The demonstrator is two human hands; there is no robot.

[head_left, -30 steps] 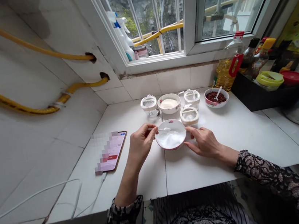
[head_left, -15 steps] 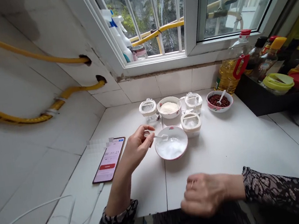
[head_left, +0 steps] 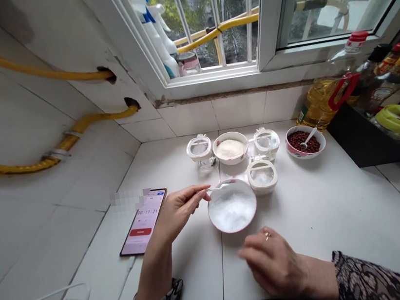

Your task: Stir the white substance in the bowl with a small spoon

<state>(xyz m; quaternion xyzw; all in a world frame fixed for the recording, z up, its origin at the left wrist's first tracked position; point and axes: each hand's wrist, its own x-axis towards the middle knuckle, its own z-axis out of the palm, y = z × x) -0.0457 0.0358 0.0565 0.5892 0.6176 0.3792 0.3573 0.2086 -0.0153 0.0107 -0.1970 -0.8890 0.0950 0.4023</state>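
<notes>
In the head view my left hand (head_left: 184, 211) pinches the handle of a small white spoon (head_left: 218, 187). Its tip reaches over the near rim area of a white bowl (head_left: 214, 219), on the bowl's upper left side. White granules (head_left: 234, 209) cover the inside of that bowl. Below and right of the bowl, my right hand (head_left: 274, 263) is loosely curled, fingers folded in; I see nothing in it. Just right of the bowl stands a square clear jar (head_left: 262, 177) with a cream-coloured rim and white contents.
Behind are a bowl of pale powder (head_left: 231, 149), a left jar (head_left: 200, 150) and a right jar (head_left: 267, 142). Further right sit a bowl of red beans (head_left: 305, 142), an oil bottle (head_left: 320, 99) and a black rack (head_left: 354, 144). A phone (head_left: 143, 221) with its cable lies left.
My left hand has flattened slightly, and the spoon has shifted to the bowl's upper edge. My right hand has risen nearer the bowl. The camera view has shifted a little.
</notes>
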